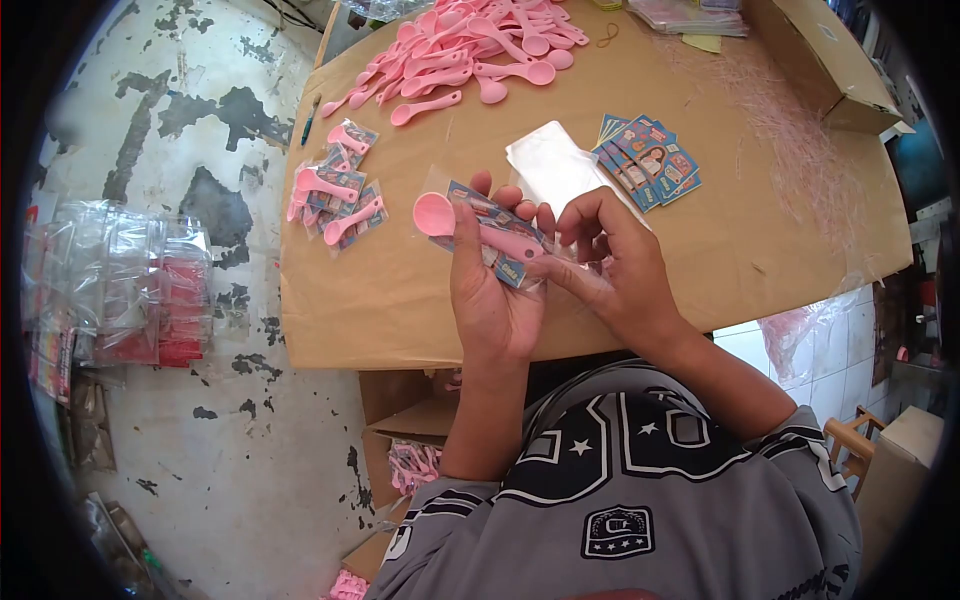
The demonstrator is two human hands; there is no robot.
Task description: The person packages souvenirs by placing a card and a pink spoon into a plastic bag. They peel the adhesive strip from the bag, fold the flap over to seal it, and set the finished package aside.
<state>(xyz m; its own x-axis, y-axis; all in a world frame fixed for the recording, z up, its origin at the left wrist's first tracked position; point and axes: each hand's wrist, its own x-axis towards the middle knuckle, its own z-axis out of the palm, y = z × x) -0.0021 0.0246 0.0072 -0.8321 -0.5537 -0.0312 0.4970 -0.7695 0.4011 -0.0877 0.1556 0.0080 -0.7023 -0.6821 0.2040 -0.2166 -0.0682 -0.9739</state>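
Note:
My left hand (496, 312) holds a pink measuring spoon (433, 214) and a printed blue card (510, 270) inside a clear plastic bag (421, 186), its thumb across the spoon near the bowl. At the handle end, the curled fingers and thumb of my right hand (628, 268) pinch the bag's open-looking end. Just beyond my hands lies a stack of clear bags (552, 155), beside a fanned pile of blue cards (652, 165). To the left are several bagged spoons (345, 190) with cards.
A large heap of loose pink spoons (450, 50) covers the table's far side. An open cardboard box (825, 65) and thin plastic strips (770, 130) lie at the right. A pen (311, 120) rests by the left edge. Below the table, boxes hold pink packs (413, 465).

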